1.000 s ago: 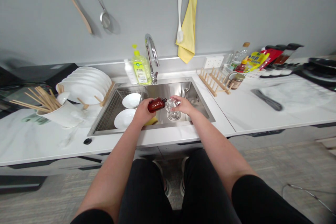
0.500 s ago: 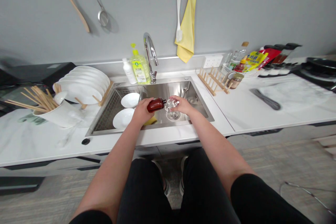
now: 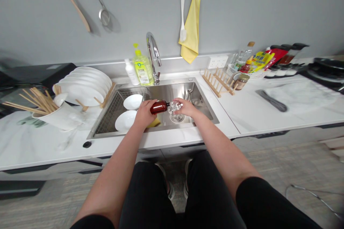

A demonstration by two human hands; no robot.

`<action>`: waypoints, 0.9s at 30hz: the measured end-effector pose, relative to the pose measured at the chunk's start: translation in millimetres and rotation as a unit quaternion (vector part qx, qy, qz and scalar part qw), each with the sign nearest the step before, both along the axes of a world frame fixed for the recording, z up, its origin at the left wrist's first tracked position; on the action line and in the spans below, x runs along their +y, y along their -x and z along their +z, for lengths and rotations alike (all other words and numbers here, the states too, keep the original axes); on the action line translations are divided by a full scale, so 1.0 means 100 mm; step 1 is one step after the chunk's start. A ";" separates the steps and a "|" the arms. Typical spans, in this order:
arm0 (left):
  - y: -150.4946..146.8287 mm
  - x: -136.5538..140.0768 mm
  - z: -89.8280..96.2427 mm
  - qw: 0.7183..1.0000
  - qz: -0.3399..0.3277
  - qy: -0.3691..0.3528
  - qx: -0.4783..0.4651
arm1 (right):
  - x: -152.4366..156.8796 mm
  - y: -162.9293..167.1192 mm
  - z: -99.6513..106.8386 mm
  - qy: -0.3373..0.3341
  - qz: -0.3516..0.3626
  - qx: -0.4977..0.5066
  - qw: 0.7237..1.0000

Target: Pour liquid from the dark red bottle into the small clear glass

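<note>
Over the sink (image 3: 206, 109), my left hand (image 3: 145, 113) is closed around a dark red-brown bottle (image 3: 159, 106), which lies tipped on its side with its neck pointing right. My right hand (image 3: 185, 106) grips a small clear glass (image 3: 175, 106) at the bottle's mouth. Whether liquid passes between them is too small to tell. Below the glass is the sink's drain (image 3: 177, 117). Under my left hand a bit of yellow cloth or sponge (image 3: 154, 122) shows. Two white dishes, a rear bowl (image 3: 133, 102) and a front bowl (image 3: 125, 121), sit in the sink's left part.
Behind the sink stand a faucet (image 3: 152, 53), a green dish soap bottle (image 3: 142, 68) and a white bottle (image 3: 131, 72). Plates (image 3: 88, 82) in a rack and a utensil pot (image 3: 60, 116) are at left. A wooden rack (image 3: 219, 83), jar (image 3: 242, 81) and grey cord (image 3: 274, 102) are at right.
Almost nothing differs. The view has shifted very slightly; both hands keep hold of the bottle and the glass in about the same position over the sink.
</note>
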State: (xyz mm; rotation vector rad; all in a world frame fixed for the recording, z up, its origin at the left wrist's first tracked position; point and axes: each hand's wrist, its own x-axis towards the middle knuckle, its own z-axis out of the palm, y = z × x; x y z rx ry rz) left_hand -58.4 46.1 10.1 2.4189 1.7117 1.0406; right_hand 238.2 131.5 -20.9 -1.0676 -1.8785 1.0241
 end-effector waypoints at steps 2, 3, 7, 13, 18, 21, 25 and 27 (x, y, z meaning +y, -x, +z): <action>0.00 0.00 0.00 1.000 0.001 0.002 0.001 | 0.00 0.00 0.00 0.004 0.000 0.003 1.000; 0.00 0.01 -0.01 1.000 0.002 0.003 0.001 | 0.00 0.01 0.00 0.005 -0.001 0.003 1.000; 0.00 0.01 -0.01 1.000 0.003 0.005 0.002 | -0.01 0.01 0.01 -0.001 -0.003 -0.004 1.000; 0.02 0.02 -0.03 1.000 0.000 -0.004 0.006 | -0.02 0.01 0.01 -0.004 0.000 -0.012 1.000; 0.03 0.03 -0.04 1.000 -0.006 -0.008 0.009 | -0.04 0.01 0.04 -0.003 0.002 -0.014 1.000; 0.03 0.03 -0.03 1.000 -0.012 -0.010 0.011 | -0.05 0.01 0.06 -0.005 -0.001 -0.027 1.000; 0.02 0.03 -0.02 1.000 -0.012 -0.015 0.022 | -0.07 0.01 0.10 -0.004 0.004 -0.041 0.999; 0.02 0.02 -0.02 0.999 -0.010 -0.020 0.025 | -0.07 0.01 0.10 -0.003 0.005 -0.042 0.999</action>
